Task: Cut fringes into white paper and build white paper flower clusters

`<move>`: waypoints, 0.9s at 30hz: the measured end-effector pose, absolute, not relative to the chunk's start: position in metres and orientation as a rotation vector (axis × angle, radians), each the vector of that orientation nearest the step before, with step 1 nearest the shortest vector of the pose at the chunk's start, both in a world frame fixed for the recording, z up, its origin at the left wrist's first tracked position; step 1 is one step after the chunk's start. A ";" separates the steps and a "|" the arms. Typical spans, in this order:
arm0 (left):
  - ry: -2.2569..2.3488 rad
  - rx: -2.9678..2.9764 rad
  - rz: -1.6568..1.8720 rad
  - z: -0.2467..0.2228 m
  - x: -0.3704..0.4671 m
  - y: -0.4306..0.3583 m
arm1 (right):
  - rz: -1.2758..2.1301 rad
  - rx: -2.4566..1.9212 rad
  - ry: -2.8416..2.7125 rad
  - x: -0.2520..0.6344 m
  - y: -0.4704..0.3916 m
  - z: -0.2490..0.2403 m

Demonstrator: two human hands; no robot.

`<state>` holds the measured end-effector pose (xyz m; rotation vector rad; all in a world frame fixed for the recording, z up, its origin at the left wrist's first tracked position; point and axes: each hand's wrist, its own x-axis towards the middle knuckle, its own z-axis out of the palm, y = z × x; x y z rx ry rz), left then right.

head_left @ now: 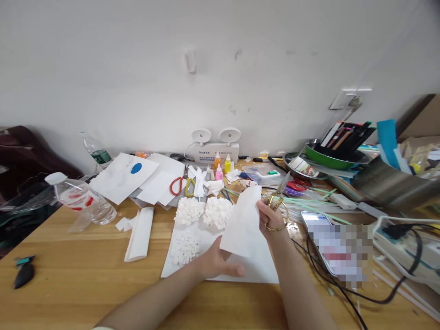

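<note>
At the far left edge of the wooden table (68, 293), a small dark object (23, 275) lies near the front, and a clear plastic bottle (84, 200) lies on its side farther back. Right of the bottle, a folded strip of white paper (140, 233) rests on the wood, with loose white sheets (123, 176) behind it, one bearing a blue spot. Red-handled scissors (178, 185) lie beyond, near small dye bottles (222, 166) by the wall.

Toward the middle, three white fluffy paper flowers (202, 213) sit on and just behind a flat white sheet (261, 268). The left hand (215, 262) lies over that sheet, thumb stretched right and fingers pinching the lower edge of a raised white paper piece (243, 222). The right hand (271, 217) touches the piece's right edge while its fingers are closed through the loops of gold scissors (279, 201), blades pointing away and to the right.

Further right, a phone (330, 243) lies beside black cables (347, 293), with green straws (309, 199) behind it. At the far right a green pan (335, 158) holds pens, and a power strip (412, 247) sits near the edge.
</note>
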<state>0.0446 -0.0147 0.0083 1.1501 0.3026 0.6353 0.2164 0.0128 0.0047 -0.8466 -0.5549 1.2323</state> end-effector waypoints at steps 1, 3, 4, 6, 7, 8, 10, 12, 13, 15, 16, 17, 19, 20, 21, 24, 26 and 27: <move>0.286 1.132 0.652 0.007 0.047 -0.017 | 1.239 -0.846 -0.573 0.216 0.013 0.004; 0.291 1.003 0.710 0.006 0.054 -0.022 | 1.246 -0.843 -0.611 0.217 0.013 0.004; 0.327 0.903 0.755 0.006 0.059 -0.023 | 1.250 -0.841 -0.629 0.217 0.013 0.003; 0.432 0.674 0.863 0.008 0.068 -0.024 | 1.252 -0.834 -0.661 0.218 0.014 0.003; 0.488 0.564 0.915 0.009 0.071 -0.023 | 1.243 -0.828 -0.676 0.219 0.015 0.002; 0.537 0.471 0.958 0.011 0.074 -0.021 | 1.225 -0.818 -0.694 0.219 0.016 0.001; 0.585 0.360 1.009 0.016 0.077 -0.015 | 1.183 -0.802 -0.729 0.220 0.019 -0.001; 0.593 0.324 1.057 0.023 0.077 -0.005 | 1.155 -0.808 -0.758 0.220 0.021 -0.003; 0.597 0.318 1.089 0.027 0.077 0.000 | 1.158 -0.821 -0.778 0.220 0.022 -0.004; 0.585 0.312 1.153 0.035 0.078 0.011 | 1.185 -0.848 -0.820 0.218 0.023 -0.007; 0.562 0.311 1.184 0.038 0.079 0.017 | 1.206 -0.854 -0.844 0.216 0.024 -0.008; 0.526 0.314 1.215 0.042 0.079 0.022 | 1.232 -0.854 -0.868 0.214 0.025 -0.010; 0.432 0.335 1.268 0.048 0.082 0.031 | 1.278 -0.857 -0.919 0.206 0.025 -0.013; 0.399 0.346 1.291 0.050 0.083 0.035 | 1.290 -0.869 -0.954 0.202 0.024 -0.014; 0.387 0.353 1.313 0.052 0.084 0.038 | 1.296 -0.886 -1.001 0.197 0.022 -0.014; 0.421 0.351 1.396 0.055 0.086 0.046 | 1.280 -0.960 -1.174 0.180 0.014 -0.013; 0.465 0.329 1.428 0.057 0.086 0.049 | 1.265 -1.022 -1.286 0.170 0.007 -0.010; 0.484 0.318 1.421 0.058 0.085 0.050 | 1.254 -1.055 -1.330 0.165 0.003 -0.008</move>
